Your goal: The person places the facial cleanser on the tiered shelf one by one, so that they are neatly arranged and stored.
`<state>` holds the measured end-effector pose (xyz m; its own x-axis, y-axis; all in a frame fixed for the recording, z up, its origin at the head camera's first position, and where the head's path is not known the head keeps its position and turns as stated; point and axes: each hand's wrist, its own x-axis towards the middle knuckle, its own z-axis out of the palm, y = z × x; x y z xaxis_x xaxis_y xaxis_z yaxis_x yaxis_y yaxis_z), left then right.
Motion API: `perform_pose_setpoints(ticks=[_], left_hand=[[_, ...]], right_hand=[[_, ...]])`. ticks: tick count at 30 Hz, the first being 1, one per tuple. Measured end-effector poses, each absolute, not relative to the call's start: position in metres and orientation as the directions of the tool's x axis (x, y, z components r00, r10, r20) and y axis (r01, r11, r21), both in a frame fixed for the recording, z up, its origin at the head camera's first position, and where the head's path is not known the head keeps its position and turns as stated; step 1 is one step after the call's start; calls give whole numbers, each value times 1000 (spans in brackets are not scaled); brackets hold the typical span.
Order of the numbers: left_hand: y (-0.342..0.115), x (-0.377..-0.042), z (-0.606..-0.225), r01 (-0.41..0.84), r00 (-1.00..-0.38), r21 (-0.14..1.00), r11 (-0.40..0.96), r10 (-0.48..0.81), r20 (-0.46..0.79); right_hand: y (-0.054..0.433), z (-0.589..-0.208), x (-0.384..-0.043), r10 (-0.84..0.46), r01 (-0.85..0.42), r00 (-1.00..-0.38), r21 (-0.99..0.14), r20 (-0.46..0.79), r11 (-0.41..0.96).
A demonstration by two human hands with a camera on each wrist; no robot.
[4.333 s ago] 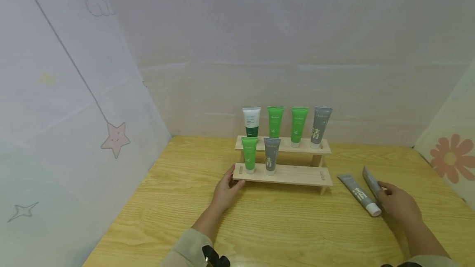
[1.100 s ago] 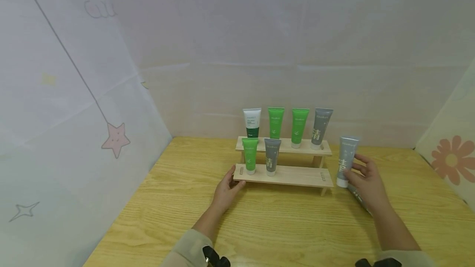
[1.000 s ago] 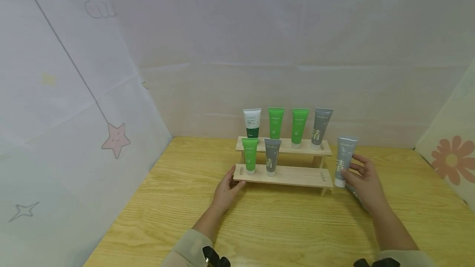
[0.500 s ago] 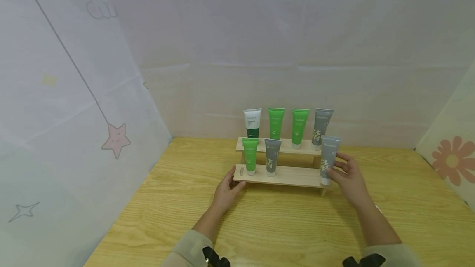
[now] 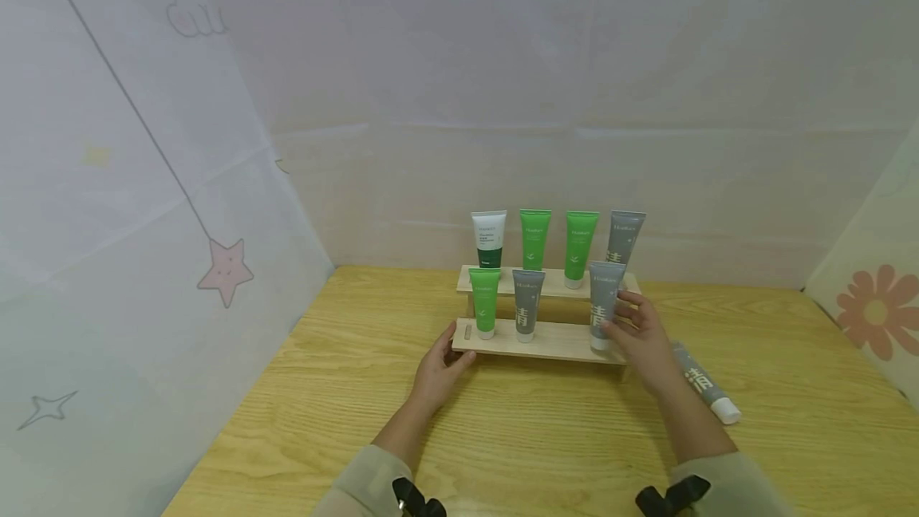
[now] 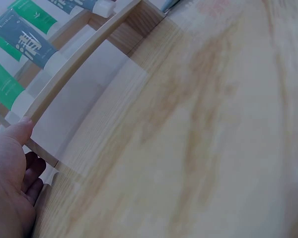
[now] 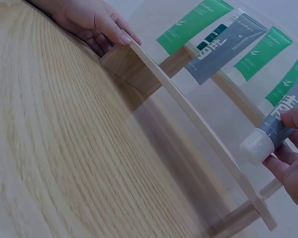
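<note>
My left hand [image 5: 433, 377] grips the left end of a two-tier wooden display stand [image 5: 560, 337]; in the left wrist view its thumb lies at the board's edge, fingers curled below. My right hand [image 5: 644, 345] pinches a grey squeeze tube [image 5: 603, 294] between thumb and fingers, cap down, over the right part of the lower tier. The tube's white cap [image 7: 257, 147] shows close over that board in the right wrist view. Left of it on the same tier stand a green tube [image 5: 484, 299] and a grey tube [image 5: 527, 299], both upright on their caps.
Along the upper tier stand a white and dark green tube [image 5: 490, 231], two green tubes, one at the right [image 5: 580, 244], and a grey tube [image 5: 627, 231] partly hidden. Another grey tube [image 5: 702, 383] lies on the wooden table [image 5: 502, 445] beyond my right forearm. A pale cloth backdrop [image 5: 459, 118] rises behind.
My right hand took up one of two grey tubes lying at the right, turned it upright and carried it left over the lower tier. My left hand has stayed on the stand.
</note>
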<state>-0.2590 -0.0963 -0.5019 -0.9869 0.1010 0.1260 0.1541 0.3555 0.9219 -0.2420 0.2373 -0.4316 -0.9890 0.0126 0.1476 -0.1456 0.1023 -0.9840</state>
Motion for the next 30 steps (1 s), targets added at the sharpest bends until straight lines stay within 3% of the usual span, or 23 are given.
perform_pose_setpoints(ticks=[14,30], left_hand=[[-96,-260,-503,146,-988,926,349,101,117],[-97,-260,-503,159,-985,938,307,113,130]], right_hand=[[211,-440,-255,14,-215,-976,-973,217,87],[199,-445,-263,12,-133,-991,-988,134,84]])
